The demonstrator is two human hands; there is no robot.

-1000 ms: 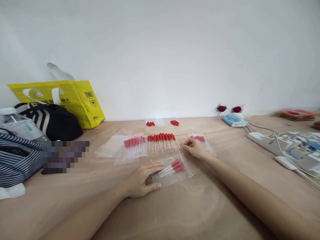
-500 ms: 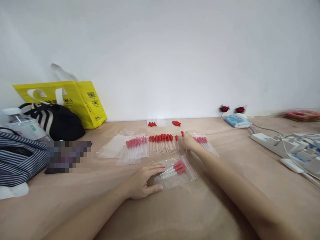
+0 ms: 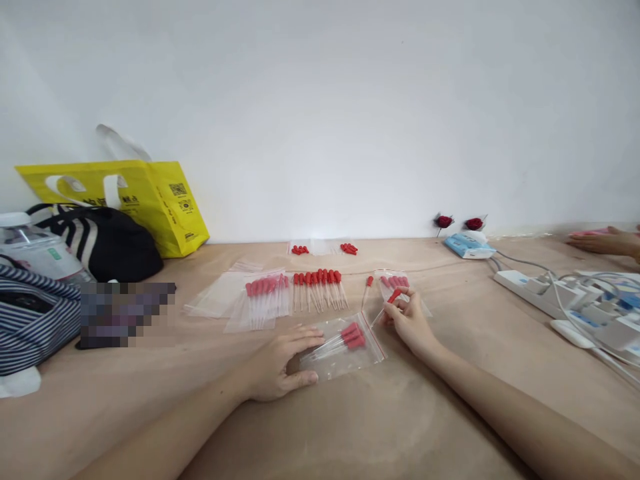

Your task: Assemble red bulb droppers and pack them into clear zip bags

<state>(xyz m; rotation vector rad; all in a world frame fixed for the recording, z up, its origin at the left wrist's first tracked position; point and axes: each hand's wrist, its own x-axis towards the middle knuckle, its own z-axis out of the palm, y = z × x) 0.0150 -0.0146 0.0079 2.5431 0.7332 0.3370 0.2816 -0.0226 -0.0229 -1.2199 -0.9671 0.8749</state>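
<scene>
My left hand (image 3: 280, 363) lies on the table, fingers and thumb spread, touching the left end of a clear zip bag (image 3: 336, 368). Inside that bag are several droppers (image 3: 354, 335) with red rubber bulbs, their thin tubes pointing left. Between thumb and fingers, my right hand (image 3: 411, 323) pinches a single dropper (image 3: 395, 295) by its red bulb. Its tube slants down toward the bag's right end, by the red zip strip. One loose dropper (image 3: 369, 281) lies just beyond. Farther left is a row of several loose droppers (image 3: 317, 279).
Filled bags lie left (image 3: 257, 313) and right (image 3: 425, 303) of the row, beside flat empty bags (image 3: 210, 303). Small red-bulb packs (image 3: 349, 249) lie near the wall. A power strip (image 3: 530, 288) with cables is right; another person's hand (image 3: 613, 241) is behind it. Bags (image 3: 103, 247) stand left.
My right hand has come back from the row toward the near bag and now shows a dropper in its pinch. My left hand stays at the bag. Another person's hand has appeared far right.
</scene>
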